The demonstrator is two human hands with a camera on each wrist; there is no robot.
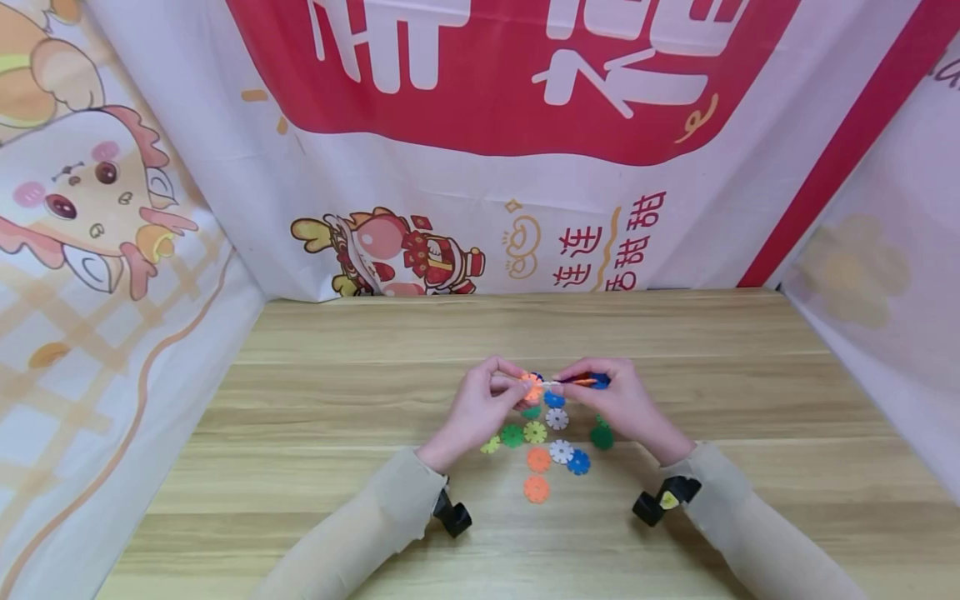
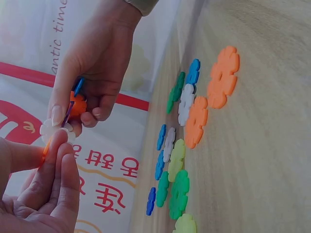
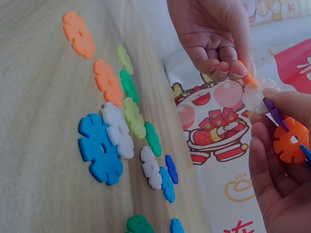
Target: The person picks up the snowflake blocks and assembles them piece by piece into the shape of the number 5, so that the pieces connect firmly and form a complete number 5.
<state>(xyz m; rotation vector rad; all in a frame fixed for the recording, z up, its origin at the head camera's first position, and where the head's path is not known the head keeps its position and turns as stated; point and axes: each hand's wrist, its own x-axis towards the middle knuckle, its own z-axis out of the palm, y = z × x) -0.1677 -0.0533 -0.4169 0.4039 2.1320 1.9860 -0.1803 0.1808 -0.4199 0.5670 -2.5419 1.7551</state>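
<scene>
Above the table, my left hand (image 1: 482, 402) pinches an orange notched snowflake disc (image 3: 248, 74) between thumb and fingers. Its edge meets a white snowflake disc (image 3: 256, 97); how deep the notches sit is hidden. My right hand (image 1: 617, 402) grips a small joined string of discs near its white end. Along that string come a purple disc (image 3: 275, 114), another orange disc (image 3: 290, 141) and a blue disc (image 2: 78, 86), set at angles to one another. The right thumb and fingertips cover part of the joint between white and purple.
Loose snowflake discs lie flat on the wooden table (image 1: 337, 417) below the hands: orange (image 1: 537, 489), blue (image 1: 578, 462), white (image 1: 561, 452), yellow-green (image 1: 535, 432) and green (image 1: 602, 437) among them. A printed cloth (image 1: 480, 208) hangs behind the table.
</scene>
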